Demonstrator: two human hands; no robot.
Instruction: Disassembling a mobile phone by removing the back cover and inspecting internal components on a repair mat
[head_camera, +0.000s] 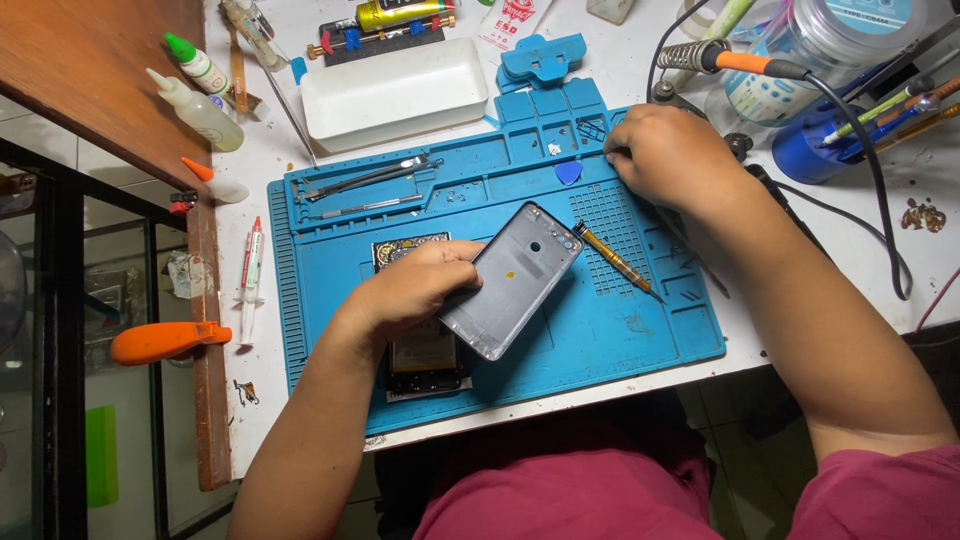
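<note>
My left hand (415, 285) holds a grey phone back cover (512, 278) tilted over the blue work mat (620, 340). Under that hand lies an opened phone body (425, 362) with its insides showing. My right hand (668, 155) rests at the mat's far right compartments, fingertips pinched on something small at a tray cell; what it grips is too small to tell. A blue pick (568, 172) lies just left of it. A small screwdriver (612, 257) with a yellow handle lies on the mat between the cover and my right forearm.
Tweezers and thin metal tools (365, 180) lie in the mat's upper left trays. A white tray (392, 92) stands behind the mat, squeeze bottles (205, 112) at left, a soldering iron (745, 62) and clear jar (820, 45) at right. A syringe (250, 270) lies left of the mat.
</note>
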